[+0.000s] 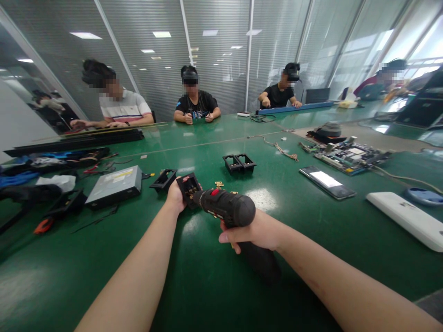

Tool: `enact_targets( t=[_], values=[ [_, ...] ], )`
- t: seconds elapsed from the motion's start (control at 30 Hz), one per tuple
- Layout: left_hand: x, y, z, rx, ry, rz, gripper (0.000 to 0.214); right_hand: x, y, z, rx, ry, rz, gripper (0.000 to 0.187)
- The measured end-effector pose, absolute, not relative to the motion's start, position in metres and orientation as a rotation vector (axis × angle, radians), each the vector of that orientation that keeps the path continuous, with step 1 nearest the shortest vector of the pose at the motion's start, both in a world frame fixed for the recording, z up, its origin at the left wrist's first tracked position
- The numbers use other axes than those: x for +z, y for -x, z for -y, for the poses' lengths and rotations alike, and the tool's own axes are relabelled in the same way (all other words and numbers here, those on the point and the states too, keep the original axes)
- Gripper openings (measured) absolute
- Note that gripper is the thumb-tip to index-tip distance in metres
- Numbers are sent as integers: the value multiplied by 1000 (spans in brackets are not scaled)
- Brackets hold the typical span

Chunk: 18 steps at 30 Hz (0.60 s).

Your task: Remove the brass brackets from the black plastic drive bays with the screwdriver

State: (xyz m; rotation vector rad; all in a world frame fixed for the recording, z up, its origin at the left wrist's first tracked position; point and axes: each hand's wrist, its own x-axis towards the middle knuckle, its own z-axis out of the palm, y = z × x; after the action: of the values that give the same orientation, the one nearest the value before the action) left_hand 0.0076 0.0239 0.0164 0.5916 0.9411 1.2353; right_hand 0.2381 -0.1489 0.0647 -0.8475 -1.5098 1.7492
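Note:
My left hand [176,197] is closed on a black plastic frame [188,188] with small brass-coloured parts inside, tilted up off the green table [194,290]. In my right hand [254,230] is a black cordless drill [226,206] with a red switch on top. Its front end points left into the frame; the exact contact of the tip is hidden. Just beyond the drill lie several small brass-coloured pieces [219,184]. A similar black frame [164,179] rests left of my left hand, and a black double frame [239,163] sits farther back.
At left are a silver disc drive [114,184], cables and black parts. A phone [326,182], a circuit board [351,154] and a white power bank [408,219] lie at right. Several people sit across the table, one holding a long blue bar [294,108].

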Motion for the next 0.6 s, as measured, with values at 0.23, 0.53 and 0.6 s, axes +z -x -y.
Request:
enact_targets(
  t=[0.23,0.53,0.6],
  values=[
    [21,-9,-18,1197,-591,-929,23,65,-238,149,1747,830,1513,44],
    [25,-13,-16,1203,-615,-980,28,64,-239,150,1750,838,1514,46],
    [25,-13,-16,1194,-632,-993,27,65,-239,150,1757,846,1505,53]
  ],
)
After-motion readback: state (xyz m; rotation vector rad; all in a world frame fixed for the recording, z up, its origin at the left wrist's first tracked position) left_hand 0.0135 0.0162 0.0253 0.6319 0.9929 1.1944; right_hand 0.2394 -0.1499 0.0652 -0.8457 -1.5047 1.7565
